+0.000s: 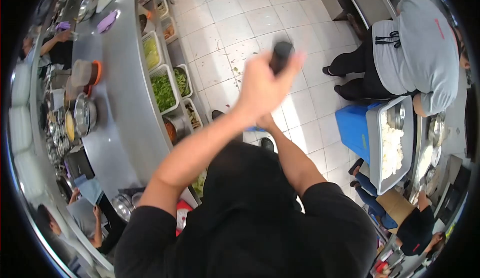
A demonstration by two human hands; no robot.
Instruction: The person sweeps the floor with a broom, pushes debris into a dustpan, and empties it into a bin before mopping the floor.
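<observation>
Raised in front of me, my left hand [267,80] is wrapped around a black cylindrical object [282,55], its rounded end pointing up and away from me. The hand is smeared by motion, and the lower part of the object is hidden in the grip. My right hand [266,122] comes in under the left wrist, with its fingers hidden behind the left forearm. A small bit of blue [255,129] shows beside it. Both arms reach out over the tiled floor [232,30], well clear of the counter.
A steel counter [117,78] runs along my left, with tubs of chopped greens [162,89] below its edge. To the right, a blue bin [352,128] stands beside a grey tub [374,145] of white pieces. A person in grey [415,53] stands near it; other people work on both sides.
</observation>
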